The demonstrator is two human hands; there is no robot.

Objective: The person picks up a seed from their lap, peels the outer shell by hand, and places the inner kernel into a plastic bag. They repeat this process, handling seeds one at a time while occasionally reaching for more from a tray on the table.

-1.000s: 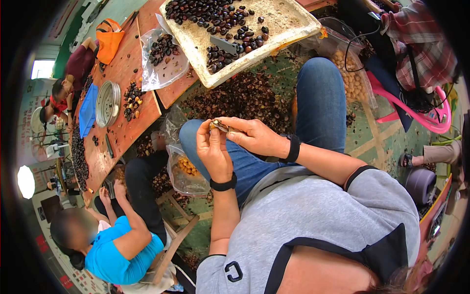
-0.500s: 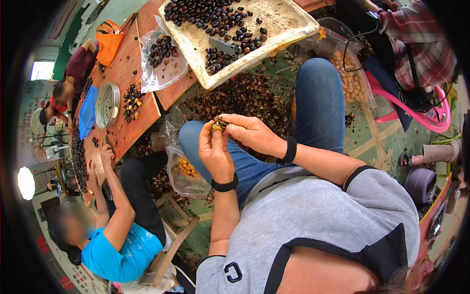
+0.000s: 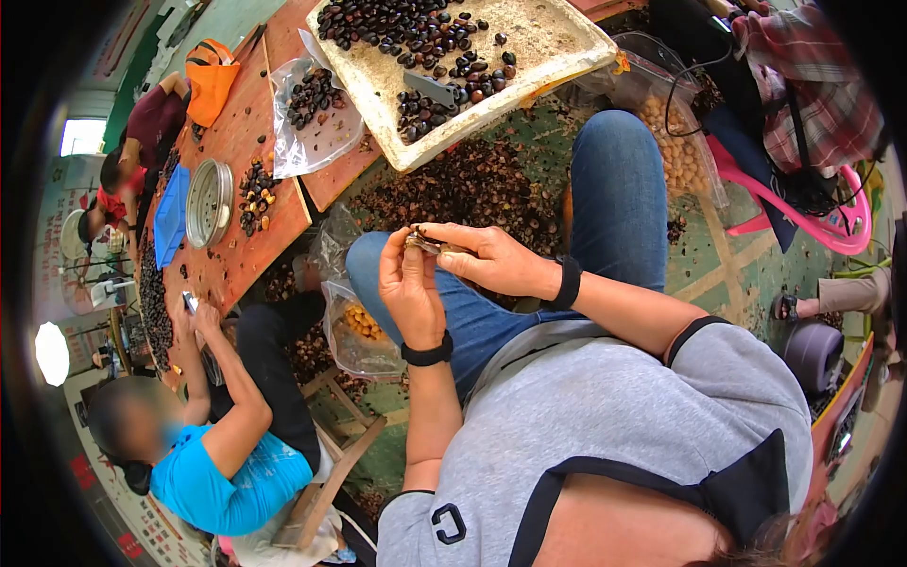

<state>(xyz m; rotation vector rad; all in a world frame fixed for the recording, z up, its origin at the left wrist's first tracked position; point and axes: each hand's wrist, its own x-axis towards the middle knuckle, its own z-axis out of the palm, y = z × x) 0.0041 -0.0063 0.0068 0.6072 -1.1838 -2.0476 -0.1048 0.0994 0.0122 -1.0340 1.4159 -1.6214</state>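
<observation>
Over my lap, my left hand [image 3: 414, 295] pinches a small nut [image 3: 413, 240] between thumb and fingertips. Its details are partly covered by the fingers. My right hand [image 3: 487, 260] meets it from the right, closed on a small dark-and-metallic tool [image 3: 430, 244] that touches the nut. Beyond the hands stands a white foam tray [image 3: 557, 57] with many dark nuts [image 3: 378, 28] and a grey blade-like piece [image 3: 430, 88] lying in it.
Dark shells [image 3: 472, 194] cover the floor beyond my knees. A bag of yellow kernels [image 3: 362, 326] lies left of my lap, another bag [image 3: 675, 151] beyond my right knee. A co-worker in blue [image 3: 231, 477] sits left, by the red table [image 3: 248, 123].
My hands have shifted slightly; the yellowish nut face seen earlier between my fingers is now mostly hidden. The co-worker's hands have drawn back from the table edge, holding a small light object.
</observation>
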